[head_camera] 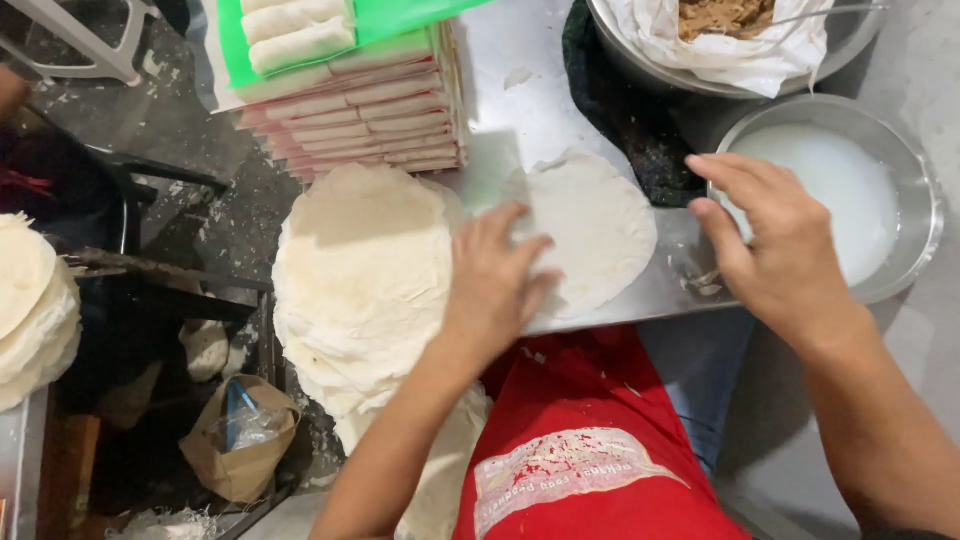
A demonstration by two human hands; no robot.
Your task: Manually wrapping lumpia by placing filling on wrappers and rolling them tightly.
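Pressing flat on a single round wrapper, laid out alone on the shiny metal tabletop. Left hand spread wide, palm down, fingertips on the near-left edge of that thin white sheet, clamped on nothing, just pinning it. Forearm angled up from the lower left, crossing the tall stack of wrappers just beside the lone one.

Right hand out to the side, hovering at the rim of the steel bowl of milky white liquid, fingers loosely together and pointing left, empty, not touching the wrapper. Wrist bent, forearm coming in from the lower right.

Looks like the laying-out step: one sheet peeled off the stack and smoothed, nothing on it yet. Next move, by judgement, calls for a light touch, since a sheet this thin tears or creases easily, and for the right hand to reach either the liquid or the brownish filling in the lined bowl at the top edge.

Further back, finished pale rolls stacked in rows under a green tray. Red apron below the tabletop edge. Another pile of round sheets far left, well apart.
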